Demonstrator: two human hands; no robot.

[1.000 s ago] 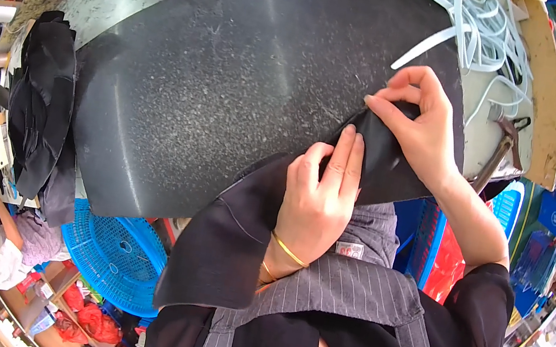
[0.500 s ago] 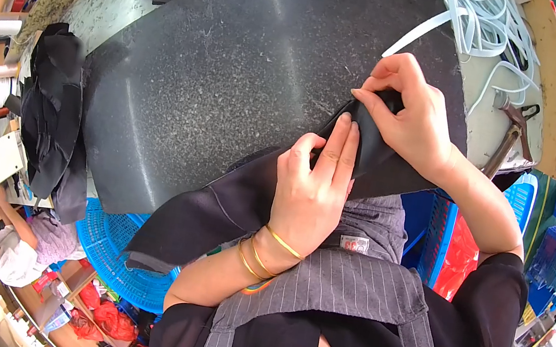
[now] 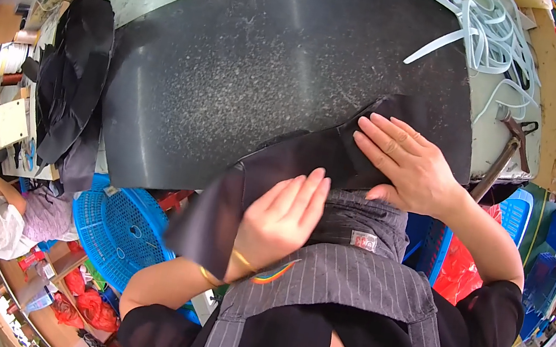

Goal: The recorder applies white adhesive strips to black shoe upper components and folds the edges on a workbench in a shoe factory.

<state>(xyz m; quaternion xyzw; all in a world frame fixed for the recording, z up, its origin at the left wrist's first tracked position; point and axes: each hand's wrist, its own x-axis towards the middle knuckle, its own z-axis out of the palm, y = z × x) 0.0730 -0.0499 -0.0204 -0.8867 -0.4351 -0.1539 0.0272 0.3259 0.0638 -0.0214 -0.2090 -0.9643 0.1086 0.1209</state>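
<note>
A long piece of black, leather-like sheet material (image 3: pixel 296 154) lies along the near edge of a dark work mat (image 3: pixel 219 83). Its left end hangs off the table and is smeared by motion. My right hand (image 3: pixel 408 162) rests flat on the right part of the piece, fingers stretched toward the left. My left hand (image 3: pixel 283 215) is over the near edge of the piece, fingers extended and close together, gripping nothing that I can see. Whether its palm touches the material is hidden.
Pale blue strips (image 3: pixel 493 33) lie coiled at the back right, near a hammer (image 3: pixel 505 156). Black cut pieces (image 3: pixel 72 87) are heaped at the left. A blue basket (image 3: pixel 126 222) stands below the table at left. A co-worker (image 3: pixel 14 210) sits at a machine beyond.
Both hands have let go of the raised fold. The piece now lies flatter. My left hand has moved down and left; my right hand has lowered and spread flat.
</note>
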